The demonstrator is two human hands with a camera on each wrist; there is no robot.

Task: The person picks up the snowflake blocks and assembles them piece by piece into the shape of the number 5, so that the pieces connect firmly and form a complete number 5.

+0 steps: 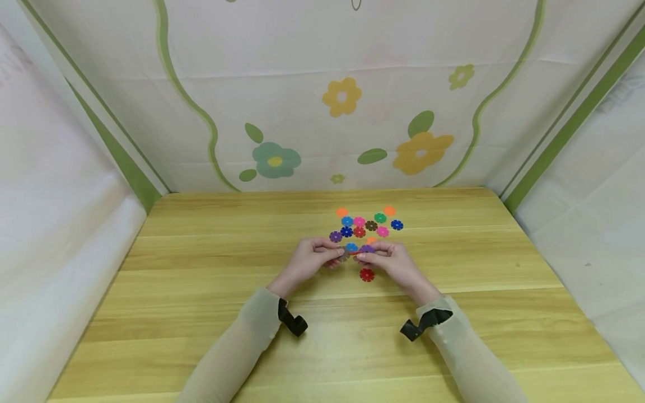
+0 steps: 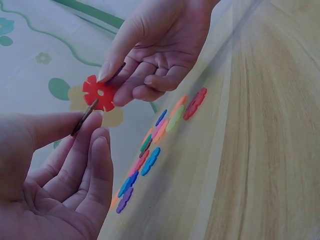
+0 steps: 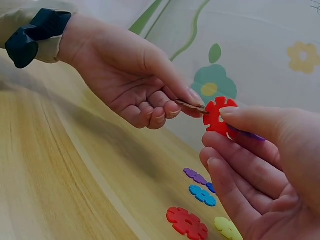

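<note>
My left hand [image 1: 308,258] pinches a brown notched plastic disc [image 3: 190,105] between thumb and fingers. Opposite it, my right hand [image 1: 398,266] pinches a red notched disc [image 2: 91,89], and a purple disc [image 3: 248,134] sticks out from the red one's far side. The brown disc's edge meets the red disc's rim, the two set crosswise. Both hands are raised over the table, seen in the wrist views, with the remaining fingers loosely curled. My right fingers partly cover the red and purple discs.
Several loose discs lie on the wooden table [image 1: 201,313] beyond the hands, among them a green disc [image 1: 380,218] and an orange disc [image 1: 341,212]. Nearer lies a red disc [image 1: 367,275]. A flower-printed cloth [image 1: 282,112] rises behind the table's far edge.
</note>
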